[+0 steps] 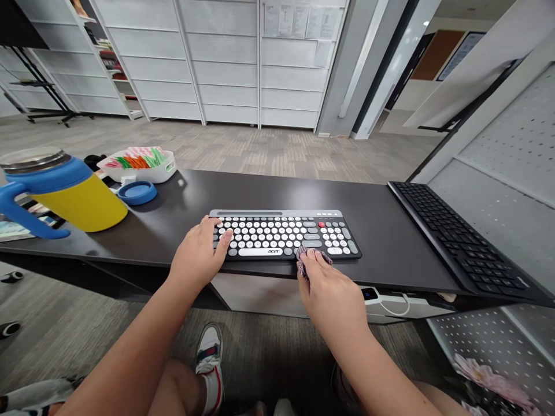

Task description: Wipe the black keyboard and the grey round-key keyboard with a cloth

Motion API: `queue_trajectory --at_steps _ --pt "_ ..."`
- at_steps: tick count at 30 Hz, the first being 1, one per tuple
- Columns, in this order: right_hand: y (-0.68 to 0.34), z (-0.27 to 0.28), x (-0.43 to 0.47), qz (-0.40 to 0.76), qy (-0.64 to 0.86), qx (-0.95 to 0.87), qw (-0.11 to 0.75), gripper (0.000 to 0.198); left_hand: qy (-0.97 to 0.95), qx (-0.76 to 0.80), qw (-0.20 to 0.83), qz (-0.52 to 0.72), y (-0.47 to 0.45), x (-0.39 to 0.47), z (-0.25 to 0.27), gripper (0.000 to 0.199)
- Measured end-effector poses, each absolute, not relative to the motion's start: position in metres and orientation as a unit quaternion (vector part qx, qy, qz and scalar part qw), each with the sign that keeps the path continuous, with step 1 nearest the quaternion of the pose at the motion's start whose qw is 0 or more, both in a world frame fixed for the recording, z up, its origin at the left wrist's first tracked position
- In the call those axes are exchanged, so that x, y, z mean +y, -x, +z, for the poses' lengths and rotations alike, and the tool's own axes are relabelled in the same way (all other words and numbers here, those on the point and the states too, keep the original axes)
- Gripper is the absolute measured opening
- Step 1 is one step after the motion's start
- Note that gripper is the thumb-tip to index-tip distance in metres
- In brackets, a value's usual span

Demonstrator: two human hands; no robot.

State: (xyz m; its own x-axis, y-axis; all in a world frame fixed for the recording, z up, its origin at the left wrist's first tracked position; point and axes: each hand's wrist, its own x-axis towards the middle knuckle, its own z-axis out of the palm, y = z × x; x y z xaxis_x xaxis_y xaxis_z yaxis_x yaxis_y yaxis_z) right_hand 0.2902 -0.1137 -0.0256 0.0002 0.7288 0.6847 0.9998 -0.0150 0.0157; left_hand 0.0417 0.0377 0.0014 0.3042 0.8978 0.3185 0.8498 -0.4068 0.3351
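A grey and black keyboard with round white keys and one red key lies flat on the dark desk. My left hand grips its left end, thumb over the keys and the other fingers along the side and upper corner. In my right hand is a bunched, patterned purplish cloth, pressed against the keyboard's front edge right of the space bar. Part of the cloth is hidden under my fingers.
At the desk's left stand a yellow and blue mug, a blue lid and a white basket of colourful items. A large black keyboard lies along the right side. Beneath the front edge hangs a white device with a cable.
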Motion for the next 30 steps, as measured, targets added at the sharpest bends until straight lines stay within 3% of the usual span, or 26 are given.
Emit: queue_trajectory --at_steps 30 --pt "-0.2907 -0.0262 -0.1140 -0.264 0.664 -0.654 0.248 0.026 -0.806 0.541 0.049 0.234 -0.0416 0.0379 0.0014 0.061"
